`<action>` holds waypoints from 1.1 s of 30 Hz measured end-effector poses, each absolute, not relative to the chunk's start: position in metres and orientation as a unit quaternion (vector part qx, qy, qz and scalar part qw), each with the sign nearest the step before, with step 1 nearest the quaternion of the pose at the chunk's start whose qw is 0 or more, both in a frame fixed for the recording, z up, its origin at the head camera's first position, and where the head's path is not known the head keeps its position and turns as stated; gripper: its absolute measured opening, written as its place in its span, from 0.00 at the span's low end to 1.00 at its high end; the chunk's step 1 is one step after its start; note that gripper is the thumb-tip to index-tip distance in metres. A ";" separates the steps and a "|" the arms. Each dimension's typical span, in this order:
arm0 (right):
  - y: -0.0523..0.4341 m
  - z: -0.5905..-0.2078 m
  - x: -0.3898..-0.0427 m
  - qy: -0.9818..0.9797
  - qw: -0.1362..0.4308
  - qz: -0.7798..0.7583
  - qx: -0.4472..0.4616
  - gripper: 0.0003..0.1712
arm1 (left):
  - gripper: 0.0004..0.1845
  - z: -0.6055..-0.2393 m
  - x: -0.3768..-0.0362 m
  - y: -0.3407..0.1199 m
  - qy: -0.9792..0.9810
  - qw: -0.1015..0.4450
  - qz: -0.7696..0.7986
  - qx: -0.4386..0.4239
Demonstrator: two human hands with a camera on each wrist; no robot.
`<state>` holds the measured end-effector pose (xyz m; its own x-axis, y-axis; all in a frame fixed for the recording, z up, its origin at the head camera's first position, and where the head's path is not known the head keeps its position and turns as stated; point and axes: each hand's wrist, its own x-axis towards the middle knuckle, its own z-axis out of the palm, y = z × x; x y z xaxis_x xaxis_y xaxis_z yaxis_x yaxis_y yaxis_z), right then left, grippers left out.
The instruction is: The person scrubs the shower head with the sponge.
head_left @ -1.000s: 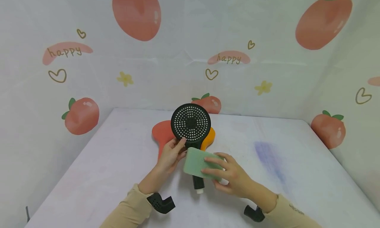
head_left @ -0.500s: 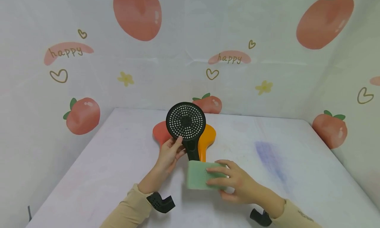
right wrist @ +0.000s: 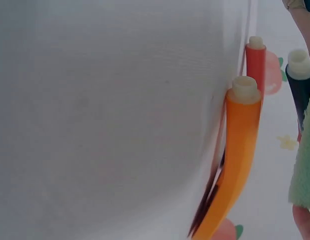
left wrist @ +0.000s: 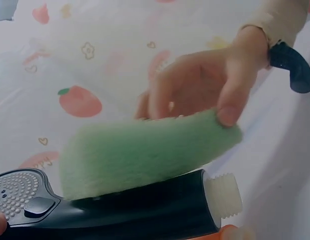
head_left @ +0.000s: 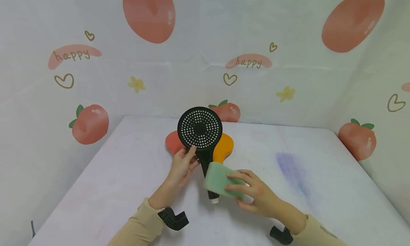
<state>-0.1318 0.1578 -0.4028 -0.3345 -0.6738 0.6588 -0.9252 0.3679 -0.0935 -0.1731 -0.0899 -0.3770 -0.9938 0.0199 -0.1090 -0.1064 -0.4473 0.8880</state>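
Note:
My left hand (head_left: 183,165) grips a black shower head (head_left: 200,127) just below its round spray face, which is turned toward me. A white threaded end (left wrist: 224,195) shows at the bottom of its handle. In my right hand (head_left: 256,192) is a pale green sponge (head_left: 221,180), pinched between thumb and fingers. The sponge lies along the black handle, overlapping it in the head view and right against it in the left wrist view. Behind the black one, a red shower head (head_left: 173,142) and an orange shower head (head_left: 224,146) lie on the table, partly hidden.
The white table (head_left: 128,182) carries a blue-purple smudge (head_left: 291,173) on its right side. A white cloth backdrop (head_left: 185,78) printed with fruit and hearts rises behind and at the sides. Each wrist wears a black camera mount (head_left: 174,219).
The sponge went down past the handle's lower end, then back up onto the handle, tilting. The black shower head has shifted slightly left; my left hand's grip is the same.

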 end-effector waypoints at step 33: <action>0.158 -0.405 -0.117 -0.796 0.137 0.388 0.444 0.30 | 0.22 -0.359 -0.170 -0.091 0.460 0.011 0.885 -0.074</action>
